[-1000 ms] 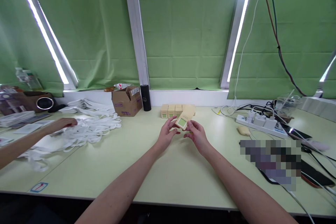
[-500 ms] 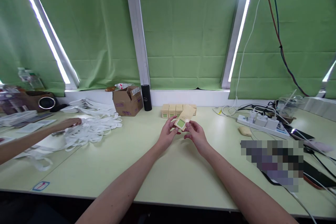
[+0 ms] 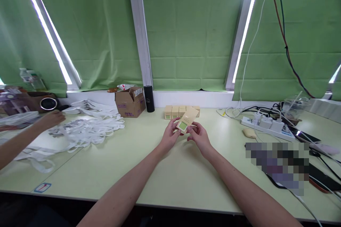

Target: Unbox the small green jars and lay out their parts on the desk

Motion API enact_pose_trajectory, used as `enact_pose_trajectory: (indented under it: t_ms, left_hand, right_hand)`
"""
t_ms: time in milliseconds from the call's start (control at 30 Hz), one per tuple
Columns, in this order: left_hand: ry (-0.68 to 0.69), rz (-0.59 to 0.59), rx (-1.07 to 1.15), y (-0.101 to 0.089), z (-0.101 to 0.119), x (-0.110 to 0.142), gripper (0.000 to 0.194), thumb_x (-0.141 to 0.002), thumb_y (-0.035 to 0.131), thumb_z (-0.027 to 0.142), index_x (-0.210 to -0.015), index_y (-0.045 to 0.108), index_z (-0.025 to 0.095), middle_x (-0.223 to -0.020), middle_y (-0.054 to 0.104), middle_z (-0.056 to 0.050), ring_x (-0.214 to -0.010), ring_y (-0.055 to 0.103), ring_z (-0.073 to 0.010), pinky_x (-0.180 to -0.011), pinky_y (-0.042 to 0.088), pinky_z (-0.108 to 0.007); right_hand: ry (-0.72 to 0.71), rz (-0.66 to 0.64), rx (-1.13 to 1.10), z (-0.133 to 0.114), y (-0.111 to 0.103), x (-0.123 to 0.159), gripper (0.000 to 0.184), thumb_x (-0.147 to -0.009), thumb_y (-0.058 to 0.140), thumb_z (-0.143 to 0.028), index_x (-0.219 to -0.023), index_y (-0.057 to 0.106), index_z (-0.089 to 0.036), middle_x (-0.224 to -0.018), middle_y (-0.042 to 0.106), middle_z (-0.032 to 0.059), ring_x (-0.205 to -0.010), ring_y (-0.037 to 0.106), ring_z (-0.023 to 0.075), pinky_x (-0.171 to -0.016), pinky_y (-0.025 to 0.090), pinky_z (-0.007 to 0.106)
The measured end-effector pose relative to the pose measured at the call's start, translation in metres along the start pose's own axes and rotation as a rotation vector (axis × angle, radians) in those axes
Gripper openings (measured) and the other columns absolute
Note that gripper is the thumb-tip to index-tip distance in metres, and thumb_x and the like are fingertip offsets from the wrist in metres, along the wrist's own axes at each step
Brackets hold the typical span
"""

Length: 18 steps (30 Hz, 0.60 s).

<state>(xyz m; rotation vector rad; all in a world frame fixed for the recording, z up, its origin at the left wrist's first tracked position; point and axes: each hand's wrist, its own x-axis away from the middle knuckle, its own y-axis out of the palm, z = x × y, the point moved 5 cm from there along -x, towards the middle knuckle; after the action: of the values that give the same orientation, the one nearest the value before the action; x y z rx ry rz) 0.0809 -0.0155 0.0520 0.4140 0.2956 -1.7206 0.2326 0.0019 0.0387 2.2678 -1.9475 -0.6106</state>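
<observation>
Between my two hands, above the table, a small tan cardboard box (image 3: pixel 189 116) with a green, white-edged square on its face is held tilted. My left hand (image 3: pixel 171 136) grips its left edge with thumb and fingers. On the lower right edge, my right hand (image 3: pixel 199 137) pinches it with the thumb across the front. Behind it, a row of similar small tan boxes (image 3: pixel 175 110) stands against the wall, partly covered by the held one. Any contents of the held box cannot be seen.
A brown carton (image 3: pixel 131 103) and a black cylinder (image 3: pixel 149 99) stand at the back. White straps (image 3: pixel 93 131) lie in a heap at left, near another person's hand (image 3: pixel 52 118). On the right are a power strip (image 3: pixel 266 127), cables, and a small beige object (image 3: pixel 249 133).
The other person's hand has moved left, away from the strap heap. My hands keep almost the same place, and the box has shifted only slightly.
</observation>
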Motion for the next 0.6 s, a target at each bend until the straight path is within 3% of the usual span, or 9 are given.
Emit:
enact_pose_trajectory:
  t_ms: [200,600]
  left_hand:
    - [-0.009,0.025,-0.029,-0.0003,0.0027,-0.0003,0.053,-0.088,0.07,0.032,-0.135,0.047,0.024,-0.126,0.069,-0.01,-0.098,0.069,-0.02,-0.088,0.055,-0.037]
    - [0.023,-0.003,-0.102,-0.0002,0.0029,0.0029,0.064,-0.079,0.06,0.012,-0.14,0.043,0.024,-0.124,0.07,-0.009,-0.108,0.067,-0.0237,-0.085,0.052,-0.034]
  right_hand:
    - [-0.002,0.001,0.004,0.0023,0.0011,0.0009,0.062,-0.065,0.088,-0.058,-0.108,0.064,-0.02,-0.088,0.076,0.0059,-0.086,0.071,0.0237,-0.056,0.055,0.029]
    - [0.091,0.058,-0.106,0.0023,-0.0042,-0.0001,0.056,-0.064,0.091,-0.058,-0.097,0.069,-0.018,-0.083,0.074,0.0057,-0.071,0.068,0.0183,-0.056,0.056,0.029]
